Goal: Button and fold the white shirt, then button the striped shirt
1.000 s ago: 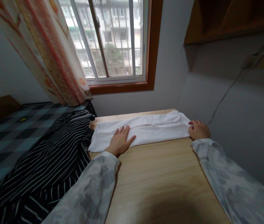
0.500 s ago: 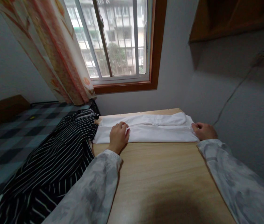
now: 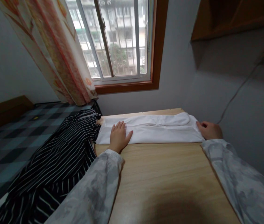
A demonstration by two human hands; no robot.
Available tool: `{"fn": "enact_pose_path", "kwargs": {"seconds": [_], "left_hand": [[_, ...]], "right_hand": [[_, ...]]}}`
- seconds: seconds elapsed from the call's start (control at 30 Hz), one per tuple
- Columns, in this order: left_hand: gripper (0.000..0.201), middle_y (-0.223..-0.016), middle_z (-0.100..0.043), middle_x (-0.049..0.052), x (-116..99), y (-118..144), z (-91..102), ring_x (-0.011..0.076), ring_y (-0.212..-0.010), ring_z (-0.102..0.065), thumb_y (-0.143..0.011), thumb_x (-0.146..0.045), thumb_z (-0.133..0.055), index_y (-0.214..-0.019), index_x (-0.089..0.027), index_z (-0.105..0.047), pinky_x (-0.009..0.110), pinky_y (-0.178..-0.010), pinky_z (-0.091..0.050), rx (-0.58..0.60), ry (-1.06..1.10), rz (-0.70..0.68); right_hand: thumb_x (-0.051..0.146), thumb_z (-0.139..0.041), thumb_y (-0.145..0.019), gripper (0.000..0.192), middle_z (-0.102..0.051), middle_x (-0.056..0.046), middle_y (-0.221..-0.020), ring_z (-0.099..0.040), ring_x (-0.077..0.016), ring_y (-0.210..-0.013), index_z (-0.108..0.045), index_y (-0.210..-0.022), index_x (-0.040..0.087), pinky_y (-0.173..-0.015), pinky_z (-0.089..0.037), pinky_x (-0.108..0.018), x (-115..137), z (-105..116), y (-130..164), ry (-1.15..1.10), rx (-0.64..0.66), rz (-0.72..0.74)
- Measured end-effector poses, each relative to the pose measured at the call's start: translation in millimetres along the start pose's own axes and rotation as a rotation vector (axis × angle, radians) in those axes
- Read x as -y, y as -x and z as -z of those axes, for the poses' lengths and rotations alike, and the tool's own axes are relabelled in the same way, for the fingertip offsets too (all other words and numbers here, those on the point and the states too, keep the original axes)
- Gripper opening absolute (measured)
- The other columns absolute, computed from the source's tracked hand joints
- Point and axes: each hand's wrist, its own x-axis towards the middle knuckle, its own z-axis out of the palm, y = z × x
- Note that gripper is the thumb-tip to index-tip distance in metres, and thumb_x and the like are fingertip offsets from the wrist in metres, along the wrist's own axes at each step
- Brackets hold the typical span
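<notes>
"Left hand (image 3: 120,137) first: how does it rest?"
"Palm down, fingers spread, on the folded white garment (image 3: 162,133)."
"And the right hand (image 3: 210,130)?"
"Pinching the garment's right end."
"Lying where?"
"Across the far side of the counter (image 3: 164,171), beside black-and-white striped clothing (image 3: 59,152)."

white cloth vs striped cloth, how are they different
The white cloth is plain; the striped cloth is black with thin pale lines. The white cloth lies in a flat long strip across the table, while the striped cloth lies rumpled on the bed. The left hand rests on the white cloth, but neither hand touches the striped cloth. Both are fabric.
</notes>
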Motion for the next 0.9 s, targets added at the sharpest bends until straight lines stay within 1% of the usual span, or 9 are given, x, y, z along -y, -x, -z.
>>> {"fn": "enact_pose_path", "kwargs": {"seconds": [0.13,0.23,0.3,0.4,0.5,0.6,0.73,0.8,0.9], "left_hand": [[0.077,-0.173,-0.046,0.02,5.2,2.5,-6.2,0.0404,-0.161,-0.04,-0.107,-0.068,-0.043,-0.162,-0.015,-0.052,0.061,-0.134,-0.026,0.224,-0.084,0.109],[0.082,-0.176,-0.04,0.02,3.5,3.5,-6.7,0.0417,-0.164,-0.035,-0.107,-0.07,-0.039,-0.167,-0.015,-0.046,0.063,-0.134,-0.022,0.267,-0.099,0.135],[0.081,-0.177,-0.039,0.02,-0.1,4.2,-6.5,0.042,-0.165,-0.034,-0.107,-0.07,-0.038,-0.168,-0.016,-0.046,0.064,-0.134,-0.022,0.263,-0.099,0.147],[0.08,-0.177,-0.039,0.021,-9.3,7.0,-5.6,0.0427,-0.165,-0.033,-0.107,-0.068,-0.038,-0.168,-0.016,-0.046,0.066,-0.133,-0.021,0.254,-0.116,0.176],[0.078,-0.175,-0.04,0.024,-20.9,10.9,-1.9,0.0447,-0.163,-0.035,-0.107,-0.065,-0.039,-0.166,-0.014,-0.047,0.067,-0.131,-0.023,0.243,-0.15,0.195],[0.076,-0.167,-0.05,0.027,-27.2,12.6,5.4,0.0476,-0.154,-0.045,-0.106,-0.066,-0.041,-0.157,-0.012,-0.056,0.066,-0.125,-0.032,0.22,-0.176,0.167],[0.071,-0.143,-0.068,0.026,-20.2,10.1,10.7,0.0434,-0.137,-0.06,-0.105,-0.07,-0.043,-0.137,-0.012,-0.069,0.06,-0.121,-0.039,0.17,-0.159,0.098],[0.069,-0.149,-0.066,0.024,-13.8,9.2,8.2,0.0425,-0.145,-0.054,-0.105,-0.07,-0.044,-0.141,-0.015,-0.067,0.063,-0.128,-0.031,0.157,-0.147,0.088],[0.07,-0.168,-0.051,0.02,-6.8,9.9,1.7,0.0428,-0.161,-0.037,-0.106,-0.068,-0.044,-0.155,-0.02,-0.056,0.07,-0.132,-0.019,0.206,-0.124,0.13]], "right_hand": [[0.056,-0.046,-0.101,0.049,-0.076,-0.014,-0.089,-0.062,-0.0276,-0.083,-0.077,-0.089,0.02,-0.075,-0.045,-0.037,4.6,7.2,-1.1,0.057,-0.11,0.014],[0.048,-0.053,-0.099,0.048,-0.074,-0.022,-0.129,-0.064,-0.0376,-0.116,-0.074,-0.126,0.015,-0.102,-0.047,-0.049,29.4,16.2,4.4,0.096,-0.108,0.127],[0.045,-0.055,-0.099,0.061,-0.061,-0.025,-0.153,-0.053,-0.0424,-0.14,-0.059,-0.15,0.012,-0.118,-0.039,-0.058,60.4,19.2,17.0,0.058,-0.097,0.263],[0.045,-0.048,-0.105,0.069,-0.046,-0.019,-0.172,-0.037,-0.0406,-0.159,-0.041,-0.168,0.017,-0.13,-0.026,-0.06,121.8,13.8,50.4,-0.101,0.065,0.579],[0.051,-0.045,-0.108,0.075,-0.03,-0.012,-0.182,-0.027,-0.0375,-0.167,-0.029,-0.176,0.022,-0.136,-0.02,-0.059,183.0,-1.1,85.2,-0.202,0.238,0.777],[0.054,-0.044,-0.11,0.075,-0.023,-0.01,-0.184,-0.021,-0.0348,-0.17,-0.029,-0.176,0.023,-0.138,-0.016,-0.059,223.9,-18.3,101.4,-0.227,0.323,0.865],[0.063,-0.041,-0.111,0.076,-0.028,-0.013,-0.182,-0.026,-0.0343,-0.169,-0.037,-0.173,0.02,-0.138,-0.018,-0.058,236.9,-38.5,95.0,-0.157,0.472,0.921],[0.067,-0.037,-0.112,0.077,-0.03,-0.014,-0.181,-0.03,-0.0336,-0.168,-0.038,-0.173,0.019,-0.137,-0.023,-0.056,231.0,-46.4,87.5,-0.135,0.541,0.923],[0.07,-0.033,-0.112,0.078,-0.031,-0.011,-0.181,-0.03,-0.0322,-0.168,-0.039,-0.173,0.022,-0.137,-0.024,-0.055,214.0,-55.1,76.2,-0.135,0.548,0.927]]}}
